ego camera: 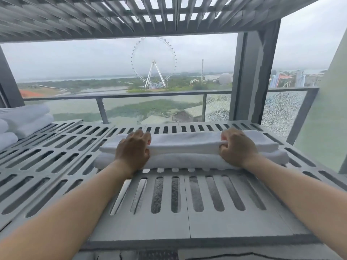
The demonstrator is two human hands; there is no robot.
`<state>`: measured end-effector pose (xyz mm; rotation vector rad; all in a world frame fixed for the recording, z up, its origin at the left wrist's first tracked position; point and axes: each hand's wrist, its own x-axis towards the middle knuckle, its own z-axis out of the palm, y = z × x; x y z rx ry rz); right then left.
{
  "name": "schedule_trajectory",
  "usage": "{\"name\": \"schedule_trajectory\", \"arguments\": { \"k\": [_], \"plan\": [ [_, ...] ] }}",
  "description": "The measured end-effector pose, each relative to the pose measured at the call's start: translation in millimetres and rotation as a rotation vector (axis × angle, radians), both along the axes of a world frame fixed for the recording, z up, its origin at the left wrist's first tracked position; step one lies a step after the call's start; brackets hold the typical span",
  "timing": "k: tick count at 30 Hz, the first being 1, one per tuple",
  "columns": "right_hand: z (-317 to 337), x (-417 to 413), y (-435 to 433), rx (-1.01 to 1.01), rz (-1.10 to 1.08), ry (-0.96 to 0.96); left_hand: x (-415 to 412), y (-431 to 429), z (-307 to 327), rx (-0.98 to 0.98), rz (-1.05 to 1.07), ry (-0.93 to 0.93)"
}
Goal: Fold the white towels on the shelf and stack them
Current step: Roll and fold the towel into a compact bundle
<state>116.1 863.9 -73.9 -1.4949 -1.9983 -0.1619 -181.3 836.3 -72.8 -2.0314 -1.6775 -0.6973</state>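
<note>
Shelf: the grey slotted shelf point(187, 228) is stretching across the near and middle scene, and an upper shelf point(93, 17) of the same slotted kind is hanging overhead.
Towel bundle: the upper towel layer point(185, 142) is lying flat across the middle of the shelf, directly on the lower towel layer point(185, 161). The lower layer is sticking out a little at both ends and along the near side. The view is not showing whether they are one cloth or two.
Left hand: the left hand point(132, 149) is curling its fingers over the near folded edge of the upper towel layer, toward its left end, and clamping the cloth.
Right hand: the right hand point(237, 147) is clenching round the same near edge toward the right end, with the cloth pinched inside the fist.
Forearms: both bare forearms are reaching over the shelf from the near side.
Other towels: a stack of folded towels point(24, 121) is sitting at the far left of the shelf, well apart from the hands.
Background: a glass railing point(150, 96) is running behind the shelf, and a Ferris wheel point(154, 59) is standing far beyond it.
</note>
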Motion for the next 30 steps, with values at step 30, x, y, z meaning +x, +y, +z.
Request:
{"name": "schedule_trajectory", "arguments": {
  "k": [30],
  "plan": [
    [0, 10, 18, 0.318, 0.275, -0.309, -6, 20, -6, 0.048, -0.292, 0.110]
  ]
}}
